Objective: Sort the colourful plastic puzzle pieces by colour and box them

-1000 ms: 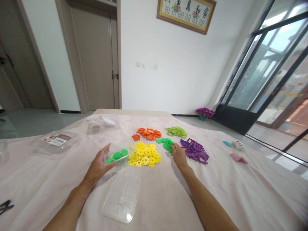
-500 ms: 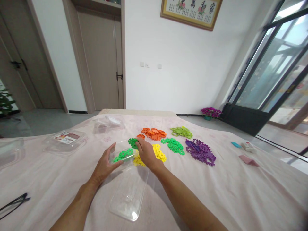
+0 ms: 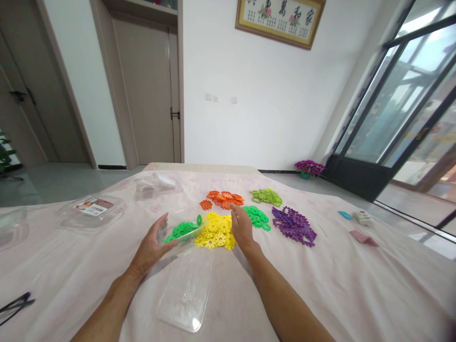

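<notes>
My left hand [image 3: 152, 242] grips the near left side of a clear plastic box [image 3: 190, 236], thumb along its front and fingers behind. Inside the box lie green snowflake discs [image 3: 182, 229], one of them standing up by the right wall. My right hand [image 3: 242, 227] is at the right edge of a pile of yellow snowflake discs [image 3: 215, 230], its fingers loosely bent and apart, with nothing seen in them. Just right of it is a smaller green pile [image 3: 257, 217], partly hidden by the hand. Behind are orange discs [image 3: 224, 198].
A clear lid [image 3: 187, 289] lies in front of the box. Purple discs [image 3: 295, 226] and light green discs [image 3: 266, 196] lie to the right. A labelled clear container [image 3: 90, 213] and another clear container [image 3: 156, 185] stand left. Glasses [image 3: 16, 306] lie at the near left.
My right hand has let go of the green discs it held over the box and moved right toward the green pile. The box now holds more green discs.
</notes>
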The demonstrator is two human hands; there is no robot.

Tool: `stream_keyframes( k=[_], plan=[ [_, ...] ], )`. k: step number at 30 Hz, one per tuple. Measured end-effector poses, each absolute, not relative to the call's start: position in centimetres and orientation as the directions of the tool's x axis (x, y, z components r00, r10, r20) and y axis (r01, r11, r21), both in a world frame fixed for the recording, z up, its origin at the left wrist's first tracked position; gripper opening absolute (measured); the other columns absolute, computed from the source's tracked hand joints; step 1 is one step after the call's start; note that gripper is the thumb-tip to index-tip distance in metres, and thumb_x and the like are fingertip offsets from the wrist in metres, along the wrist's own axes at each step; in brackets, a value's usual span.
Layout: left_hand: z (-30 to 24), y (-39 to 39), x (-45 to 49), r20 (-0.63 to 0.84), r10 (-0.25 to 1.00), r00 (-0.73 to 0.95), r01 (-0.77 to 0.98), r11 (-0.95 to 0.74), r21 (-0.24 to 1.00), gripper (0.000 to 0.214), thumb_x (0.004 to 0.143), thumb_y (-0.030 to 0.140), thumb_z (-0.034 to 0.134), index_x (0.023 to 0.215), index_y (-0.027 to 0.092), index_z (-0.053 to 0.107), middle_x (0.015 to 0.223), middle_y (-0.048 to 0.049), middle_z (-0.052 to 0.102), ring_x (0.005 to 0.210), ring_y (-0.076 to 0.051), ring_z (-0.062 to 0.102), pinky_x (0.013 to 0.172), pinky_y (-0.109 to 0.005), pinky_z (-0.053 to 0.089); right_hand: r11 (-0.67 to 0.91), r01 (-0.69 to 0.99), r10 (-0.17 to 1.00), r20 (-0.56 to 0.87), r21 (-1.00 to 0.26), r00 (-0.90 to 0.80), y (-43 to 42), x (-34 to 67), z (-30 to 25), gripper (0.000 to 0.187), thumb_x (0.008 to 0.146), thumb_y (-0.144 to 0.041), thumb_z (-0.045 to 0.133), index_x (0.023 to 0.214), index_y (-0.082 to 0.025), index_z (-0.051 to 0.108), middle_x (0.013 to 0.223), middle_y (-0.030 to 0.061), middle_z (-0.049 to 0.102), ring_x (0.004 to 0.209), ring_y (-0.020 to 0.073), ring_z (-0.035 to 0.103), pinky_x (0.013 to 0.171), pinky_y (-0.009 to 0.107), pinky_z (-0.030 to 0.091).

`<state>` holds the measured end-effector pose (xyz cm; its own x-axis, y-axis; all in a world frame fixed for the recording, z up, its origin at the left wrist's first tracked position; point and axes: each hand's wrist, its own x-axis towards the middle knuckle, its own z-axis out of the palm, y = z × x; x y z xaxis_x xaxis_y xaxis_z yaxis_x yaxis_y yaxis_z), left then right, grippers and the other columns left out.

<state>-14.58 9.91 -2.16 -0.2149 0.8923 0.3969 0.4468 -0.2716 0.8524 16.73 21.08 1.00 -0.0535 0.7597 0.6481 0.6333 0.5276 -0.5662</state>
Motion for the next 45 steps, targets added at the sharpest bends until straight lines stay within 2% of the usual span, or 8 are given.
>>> stream_keyframes(
  k=[5, 10, 17, 26, 29, 32, 36, 45],
  plan=[
    [-2.1, 9.9, -14.6, 0.327, 0.906, -0.268, 0.338, -0.229, 0.913, 0.099, 0.071, 0.050, 0.084, 0.155, 0.022, 0.039, 0.148, -0.0209, 0.054, 0.139, -0.034, 0.051, 0.117, -0.054, 0.037, 0.139, 0.882, 0.848, 0.515, -0.450, 0.129, 22.7, 22.2, -0.2, 0.046, 0.095, -0.022, 0.047, 0.139, -0.014, 0.058, 0.140, 0.0139, 0.062, 0.131, 0.0265, 0.052, 0.114, 0.039, 0.035],
    [-2.0, 9.9, -14.6, 0.294, 0.905, -0.307, 0.290, -0.205, 0.935, 0.101, 0.071, 0.053, 0.083, 0.155, 0.021, 0.037, 0.148, -0.0216, 0.053, 0.141, -0.033, 0.050, 0.117, -0.052, 0.037, -0.118, 0.952, 0.931, 0.303, -0.281, 0.205, 23.3, 24.4, -1.1, 0.070, 0.093, -0.049, 0.060, 0.154, -0.018, 0.043, 0.158, 0.0166, 0.042, 0.143, 0.0340, 0.040, 0.115, 0.045, 0.029],
    [-1.5, 9.6, -14.4, 0.285, 0.905, -0.314, 0.307, -0.188, 0.933, 0.099, 0.071, 0.052, 0.083, 0.154, 0.021, 0.040, 0.146, -0.0203, 0.056, 0.139, -0.033, 0.052, 0.119, -0.051, 0.036, -0.089, 0.983, 0.964, 0.234, -0.162, 0.126, 23.5, 24.9, -0.4, 0.048, 0.099, -0.049, 0.050, 0.142, -0.030, 0.059, 0.150, 0.0098, 0.052, 0.134, 0.0313, 0.047, 0.104, 0.043, 0.039],
    [-1.5, 9.8, -14.4, 0.272, 0.909, -0.316, 0.298, -0.177, 0.938, 0.100, 0.070, 0.054, 0.083, 0.154, 0.020, 0.041, 0.146, -0.0209, 0.056, 0.139, -0.033, 0.052, 0.117, -0.051, 0.039, -0.036, 0.983, 0.951, 0.295, -0.183, 0.089, 22.4, 24.5, 0.1, 0.033, 0.100, -0.033, 0.050, 0.124, -0.028, 0.071, 0.129, 0.0083, 0.067, 0.117, 0.0269, 0.055, 0.093, 0.035, 0.042],
    [-1.5, 9.8, -14.4, 0.270, 0.914, -0.304, 0.309, -0.173, 0.935, 0.100, 0.071, 0.055, 0.082, 0.155, 0.020, 0.038, 0.147, -0.0213, 0.054, 0.140, -0.033, 0.051, 0.117, -0.051, 0.038, -0.021, 0.963, 0.927, 0.356, -0.268, 0.119, 22.1, 24.7, -0.1, 0.035, 0.099, -0.037, 0.051, 0.127, -0.025, 0.070, 0.129, 0.0087, 0.067, 0.119, 0.0264, 0.056, 0.099, 0.035, 0.041],
    [-1.7, 9.8, -14.5, 0.269, 0.918, -0.293, 0.317, -0.172, 0.933, 0.099, 0.072, 0.055, 0.081, 0.155, 0.020, 0.039, 0.147, -0.0216, 0.054, 0.140, -0.033, 0.051, 0.117, -0.052, 0.039, -0.131, 0.932, 0.891, 0.371, -0.338, 0.260, 22.2, 25.1, -0.3, 0.049, 0.098, -0.045, 0.052, 0.139, -0.020, 0.061, 0.142, 0.0138, 0.059, 0.128, 0.0296, 0.052, 0.104, 0.039, 0.038],
    [-1.9, 9.8, -14.7, 0.258, 0.920, -0.296, 0.303, -0.166, 0.938, 0.098, 0.071, 0.053, 0.082, 0.154, 0.021, 0.041, 0.148, -0.0209, 0.054, 0.140, -0.033, 0.050, 0.116, -0.052, 0.040, -0.244, 0.921, 0.896, 0.292, -0.303, 0.334, 22.6, 25.1, -0.7, 0.069, 0.094, -0.059, 0.053, 0.146, -0.014, 0.052, 0.145, 0.0219, 0.055, 0.135, 0.0359, 0.047, 0.108, 0.048, 0.035],
    [-1.7, 9.7, -14.5, 0.273, 0.917, -0.291, 0.328, -0.172, 0.929, 0.095, 0.074, 0.054, 0.081, 0.153, 0.019, 0.042, 0.147, -0.0215, 0.054, 0.139, -0.033, 0.052, 0.118, -0.053, 0.037, -0.116, 0.954, 0.931, 0.305, -0.276, 0.202, 22.7, 25.0, -0.7, 0.050, 0.093, -0.045, 0.060, 0.137, -0.022, 0.062, 0.129, 0.0142, 0.066, 0.122, 0.0317, 0.056, 0.100, 0.041, 0.039]
  ],
)
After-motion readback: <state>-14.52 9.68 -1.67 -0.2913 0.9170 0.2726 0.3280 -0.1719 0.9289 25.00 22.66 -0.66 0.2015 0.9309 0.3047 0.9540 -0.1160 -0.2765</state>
